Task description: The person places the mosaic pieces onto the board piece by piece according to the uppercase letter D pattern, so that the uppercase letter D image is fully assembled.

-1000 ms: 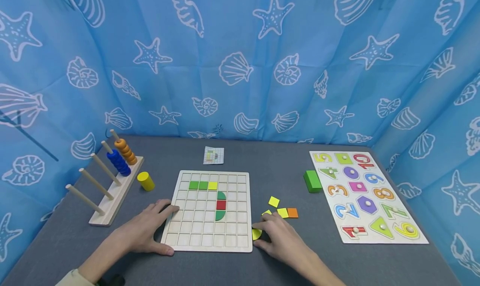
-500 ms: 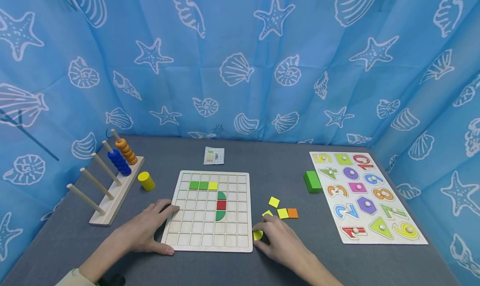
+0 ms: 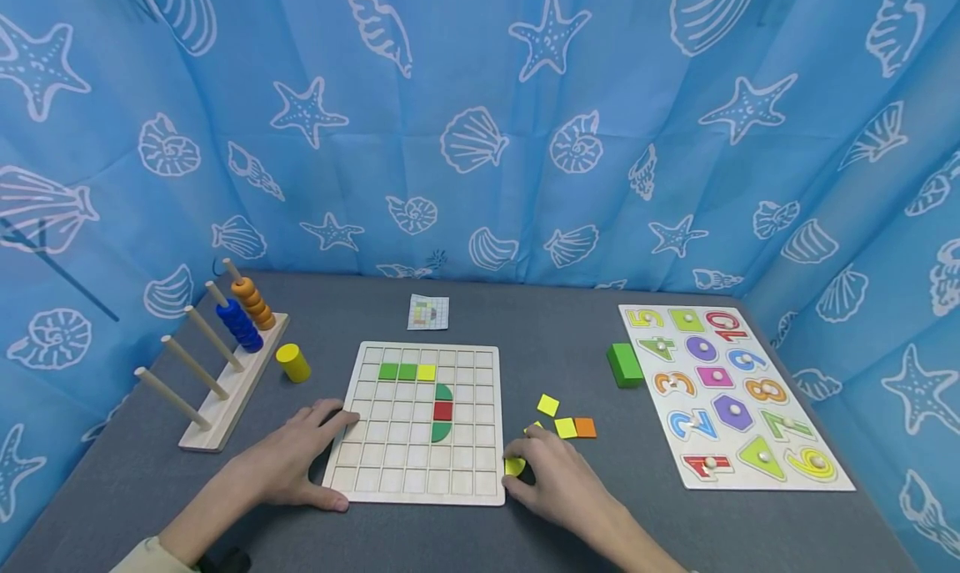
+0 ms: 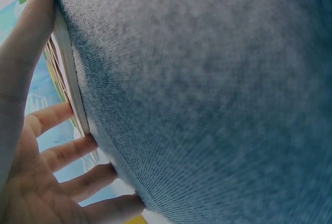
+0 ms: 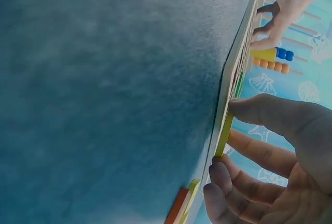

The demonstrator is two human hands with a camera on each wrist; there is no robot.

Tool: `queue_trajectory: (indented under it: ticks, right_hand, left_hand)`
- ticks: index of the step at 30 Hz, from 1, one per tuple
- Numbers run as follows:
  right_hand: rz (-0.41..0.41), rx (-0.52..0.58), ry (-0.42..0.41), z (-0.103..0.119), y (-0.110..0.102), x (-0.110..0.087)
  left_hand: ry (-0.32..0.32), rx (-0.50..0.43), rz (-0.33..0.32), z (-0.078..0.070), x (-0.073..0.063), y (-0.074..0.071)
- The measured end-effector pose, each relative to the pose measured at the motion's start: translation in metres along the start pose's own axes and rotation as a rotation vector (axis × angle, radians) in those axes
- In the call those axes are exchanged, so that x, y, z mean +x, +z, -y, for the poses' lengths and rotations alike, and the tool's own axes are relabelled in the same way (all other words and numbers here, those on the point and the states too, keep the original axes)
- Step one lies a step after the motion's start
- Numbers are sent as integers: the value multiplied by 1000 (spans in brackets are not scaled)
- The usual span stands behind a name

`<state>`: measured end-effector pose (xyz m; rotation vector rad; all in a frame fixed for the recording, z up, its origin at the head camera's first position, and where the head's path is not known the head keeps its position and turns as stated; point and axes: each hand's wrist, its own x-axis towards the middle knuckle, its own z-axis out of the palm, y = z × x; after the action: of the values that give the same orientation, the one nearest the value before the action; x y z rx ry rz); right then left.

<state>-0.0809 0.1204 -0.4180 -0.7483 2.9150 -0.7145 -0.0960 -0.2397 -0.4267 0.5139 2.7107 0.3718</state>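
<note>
A wooden grid board (image 3: 393, 477) lies flat on the table. In its cells sit two green square tiles (image 3: 397, 372), a yellow square tile (image 3: 426, 373), a red square tile (image 3: 443, 410) and two green rounded tiles (image 3: 441, 431) above and below the red one. My left hand (image 3: 288, 456) spreads at the board's left side, with thumb and index fingertips right at its edge. At the right edge my right hand (image 3: 555, 477) pinches a yellow tile with a rounded side (image 3: 514, 466) between thumb and fingers; in the right wrist view this yellow tile (image 5: 225, 133) appears edge-on.
Right of the board lie yellow square tiles (image 3: 548, 404) and an orange tile (image 3: 585, 427). A green block (image 3: 626, 364) stands beside a number puzzle board (image 3: 701, 373). Behind the grid is a small pattern card (image 3: 428, 313). A peg rack with beads (image 3: 225, 389) and yellow cylinder (image 3: 292, 363) are left.
My right hand keeps its pinch on the yellow tile at the board's right edge, its fingers shifting slightly. The left hand stays in place.
</note>
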Motion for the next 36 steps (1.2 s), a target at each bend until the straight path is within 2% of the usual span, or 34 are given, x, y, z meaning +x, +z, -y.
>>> queue_trajectory:
  ticks: [5,14,22,28,36]
  right_hand:
    - [22,35,18,10,-1,9]
    - [-24,45,-80,32,5,29]
    - [33,4,-109,52,18,47]
    - [14,-29,-154,65,27,56]
    - [10,-135,-184,77,43,64]
  left_hand:
    - [-6,0,2,1,1,1]
    - [6,-1,3,2,0,1]
    - [6,-3,2,1,1,1]
    - [-3,-5,0,1,1,1]
    - [32,-9,-6,2,0,1]
